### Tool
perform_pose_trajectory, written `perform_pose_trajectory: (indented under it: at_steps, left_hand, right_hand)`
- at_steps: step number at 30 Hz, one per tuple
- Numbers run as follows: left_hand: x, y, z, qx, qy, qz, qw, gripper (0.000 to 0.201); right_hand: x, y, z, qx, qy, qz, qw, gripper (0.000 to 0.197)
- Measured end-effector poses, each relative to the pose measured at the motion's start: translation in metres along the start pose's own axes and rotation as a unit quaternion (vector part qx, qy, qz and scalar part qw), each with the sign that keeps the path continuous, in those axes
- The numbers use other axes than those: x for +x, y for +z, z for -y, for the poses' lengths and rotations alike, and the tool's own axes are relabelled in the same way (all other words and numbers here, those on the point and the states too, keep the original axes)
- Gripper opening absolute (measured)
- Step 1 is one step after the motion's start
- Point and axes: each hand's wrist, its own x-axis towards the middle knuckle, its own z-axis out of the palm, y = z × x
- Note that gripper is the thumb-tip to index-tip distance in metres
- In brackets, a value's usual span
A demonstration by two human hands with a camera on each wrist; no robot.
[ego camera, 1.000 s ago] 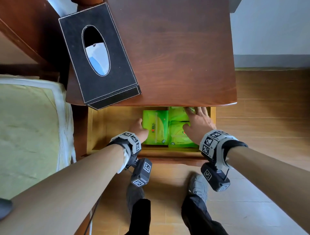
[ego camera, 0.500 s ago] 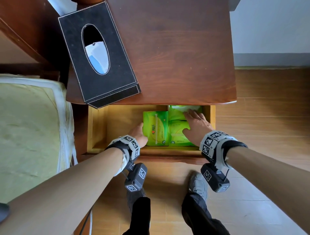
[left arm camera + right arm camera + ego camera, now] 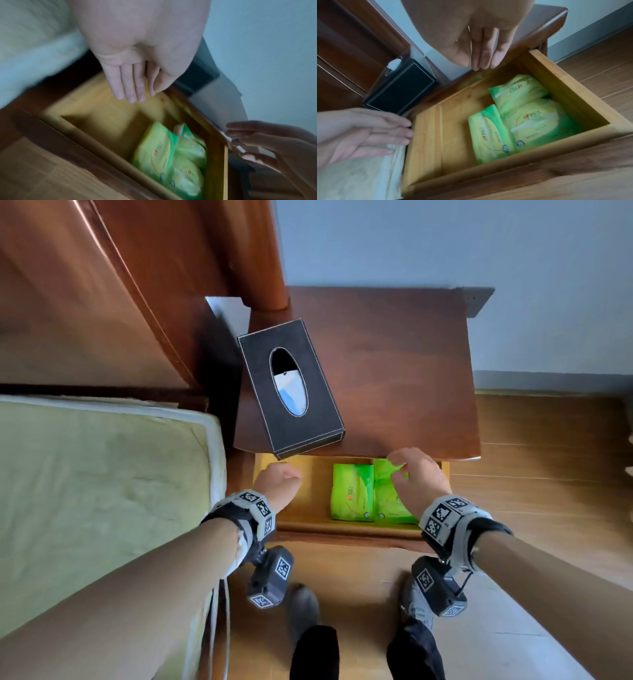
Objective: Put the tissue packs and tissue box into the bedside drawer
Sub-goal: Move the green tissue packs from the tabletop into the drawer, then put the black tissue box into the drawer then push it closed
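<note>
Three green tissue packs (image 3: 489, 134) lie in the right half of the open wooden drawer (image 3: 423, 135); two of them show in the head view (image 3: 352, 494). The black tissue box (image 3: 291, 392) sits on the nightstand top, its near corner overhanging the drawer. My left hand (image 3: 279, 481) hovers over the drawer's bare left half, fingers (image 3: 130, 86) straight and holding nothing. Above the packs, near the nightstand's front edge, my right hand (image 3: 411, 477) also hangs empty, with its fingers (image 3: 484, 56) straight and together.
The nightstand top (image 3: 394, 371) is dark wood. A bed mattress (image 3: 102, 474) and a wooden headboard (image 3: 102, 285) stand close on the left. Wooden floor (image 3: 548, 474) lies to the right. My shoes (image 3: 301, 611) are below the drawer front.
Both hands have lifted off the packs and up out of the drawer. The packs stay where they lay. The head view has pulled back and tilted up.
</note>
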Motion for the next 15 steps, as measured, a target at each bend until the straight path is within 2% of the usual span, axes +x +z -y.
perform_pose_trajectory:
  at_steps: [2,4,7,10,13,15]
  left_hand:
    - [-0.004,-0.030,0.007,-0.012,-0.018,-0.026,0.999,0.021]
    - [-0.005,-0.057,0.008,-0.040,-0.030,-0.062,0.997,0.023]
    - [0.000,-0.083,0.005,-0.099,-0.007,-0.100,0.990,0.030]
    - [0.008,-0.094,-0.007,-0.174,0.017,-0.064,0.983,0.048]
    - [0.016,-0.091,-0.014,-0.201,0.019,-0.009,0.979,0.066]
    - [0.017,-0.084,-0.014,-0.212,0.007,0.013,0.977,0.068]
  right_hand:
    - [-0.001,-0.007,0.028,0.036,-0.003,-0.028,0.999,0.035]
    - [0.004,-0.010,0.056,0.067,0.003,-0.017,0.998,0.041]
    - [0.019,-0.005,0.091,0.098,0.001,0.005,0.995,0.046]
    - [0.032,0.004,0.115,0.111,-0.001,0.035,0.993,0.036]
    - [0.040,0.016,0.122,0.116,0.026,0.033,0.992,0.027]
    - [0.037,0.025,0.122,0.121,0.052,0.022,0.991,0.027]
